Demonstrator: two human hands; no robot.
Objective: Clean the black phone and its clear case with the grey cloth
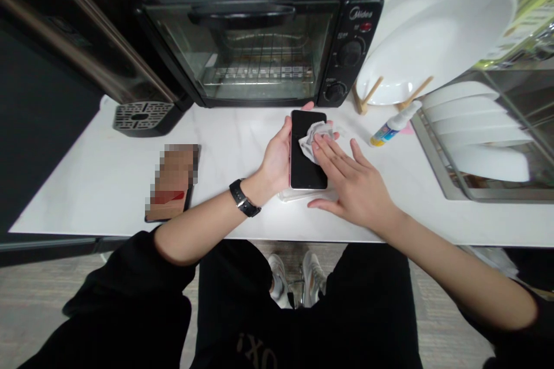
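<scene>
My left hand (278,155) grips a smartphone (308,177) from its left side and from behind, with fingertips showing past its top and right edges. The phone's dark screen faces up. On the screen lies a crumpled pale grey cloth (308,147), pressed down under the fingers of my right hand (352,184). That hand's thumb sticks out to the side, over the counter. Partly hidden beneath the phone is a flat whitish item (288,195), whose kind I cannot make out.
A black toaster oven (259,52) stands behind my hands on the white counter (234,144). To the right are a small spray bottle (392,127), upright plates (437,40) and a dish drawer (450,190). A pixelated flat object (173,181) and a drip tray (141,117) lie left.
</scene>
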